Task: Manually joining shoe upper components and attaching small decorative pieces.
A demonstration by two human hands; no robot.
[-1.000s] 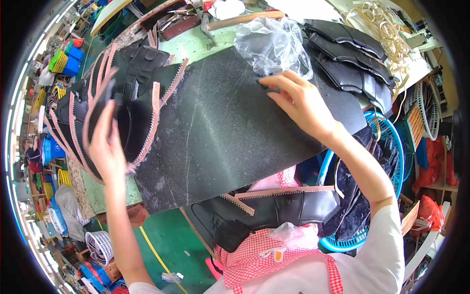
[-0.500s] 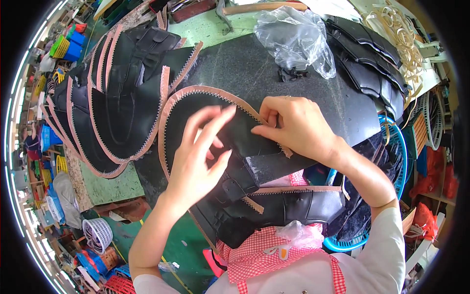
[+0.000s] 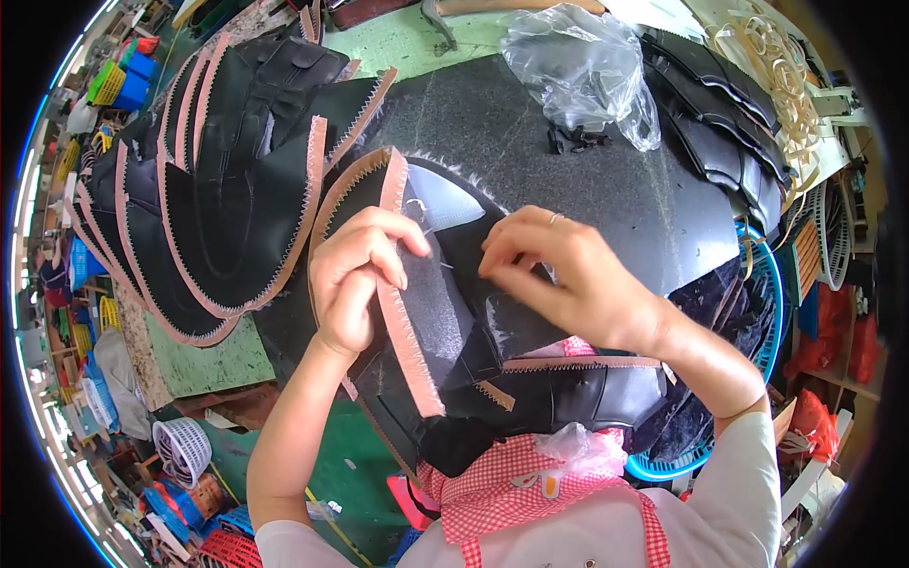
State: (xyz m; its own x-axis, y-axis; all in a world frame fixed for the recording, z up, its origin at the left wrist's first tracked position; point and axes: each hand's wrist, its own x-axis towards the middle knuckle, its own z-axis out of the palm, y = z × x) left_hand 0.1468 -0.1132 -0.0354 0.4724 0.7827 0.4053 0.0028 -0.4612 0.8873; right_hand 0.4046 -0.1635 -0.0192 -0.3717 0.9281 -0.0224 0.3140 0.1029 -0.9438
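A black shoe upper (image 3: 355, 213) with a pink, zigzag-stitched edge lies in front of me. One side is folded over, so its fuzzy dark underside and a pale blue patch (image 3: 447, 201) show. My left hand (image 3: 358, 275) is closed on the folded pink edge strip. To the right, my right hand (image 3: 578, 279) has its fingers and thumb pinched together over the upper; whatever lies between the fingertips is hidden. Another black piece with a pink edge (image 3: 597, 393) rests nearer my lap.
Several similar black uppers (image 3: 237, 208) overlap at the left. A dark board (image 3: 454, 104) lies beneath the work, with a clear plastic bag (image 3: 578, 66) on it. Curved black pieces (image 3: 715, 123) are stacked far right, near tan strips (image 3: 767, 57). A blue basket (image 3: 776, 312) stands at my right.
My left hand has gone from spread fingers to gripping the upper's edge. The upper's right side is now folded over to the left, showing its underside. My right hand has shifted slightly down.
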